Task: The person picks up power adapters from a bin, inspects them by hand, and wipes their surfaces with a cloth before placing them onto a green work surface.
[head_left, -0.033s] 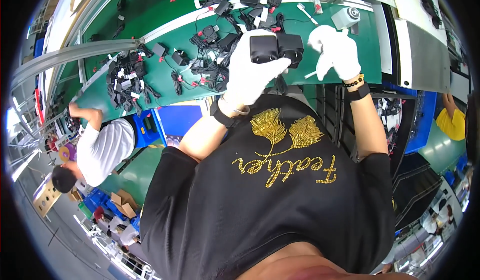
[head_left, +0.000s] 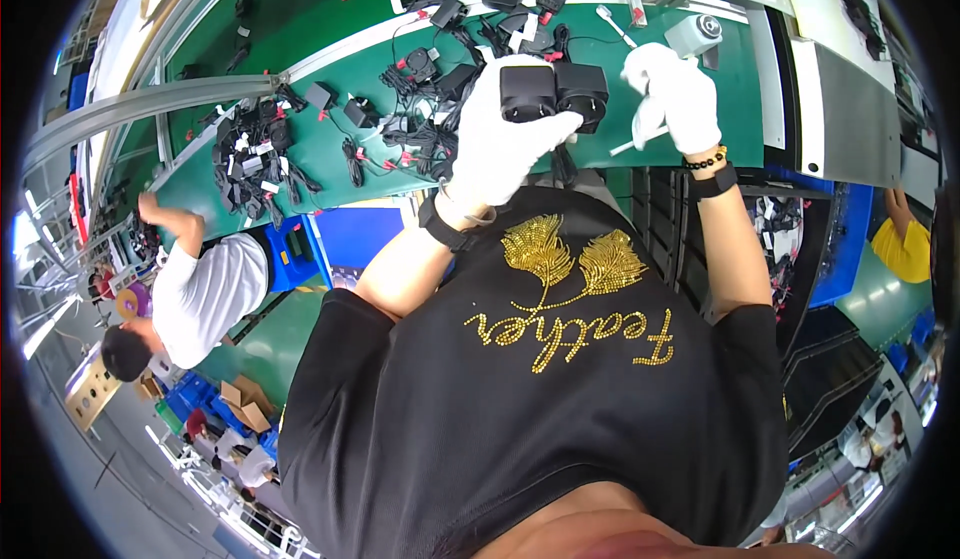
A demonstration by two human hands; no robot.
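My left hand [head_left: 505,144], in a white glove, is closed around two black power adapters [head_left: 528,92] held side by side above the green bench. A dark cable [head_left: 563,164] hangs below them. Just to the right, my gloved right hand [head_left: 680,99] has its fingers pinched on a thin white stick [head_left: 628,147], whose end points left toward the adapters without touching them. The stick's other end is hidden in the glove. Beyond the right hand stands a pale bottle [head_left: 690,35] with a round metallic top.
Several black adapters with coiled cables and red tags [head_left: 425,129] lie on the green bench [head_left: 330,174], with another pile [head_left: 255,159] further left. A white-handled tool [head_left: 615,25] lies near the bottle. Metal rails [head_left: 150,104] cross the bench. A co-worker in white [head_left: 210,289] works at the left.
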